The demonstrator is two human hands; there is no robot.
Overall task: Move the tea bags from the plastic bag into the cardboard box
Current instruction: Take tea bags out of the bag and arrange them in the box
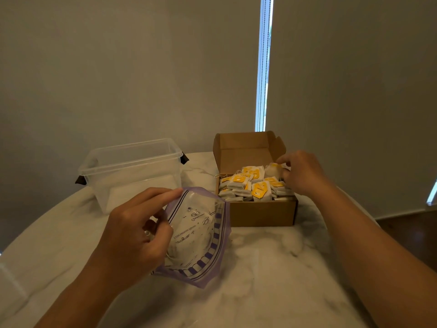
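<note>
A clear plastic bag (201,237) with purple trim and printed drawings is held up open over the marble table by my left hand (134,235), which grips its left rim. To the right stands an open cardboard box (262,213), lid flap upright, filled with several white tea bags with yellow tags (248,185). My right hand (300,174) is over the box's back right corner, fingertips pinching one white tea bag (273,170). What is still inside the plastic bag is hard to tell.
A clear plastic storage tub (132,171) with dark latches stands at the back left of the white marble table (272,268). Roller blinds hang behind, with a bright window gap (263,67) between them.
</note>
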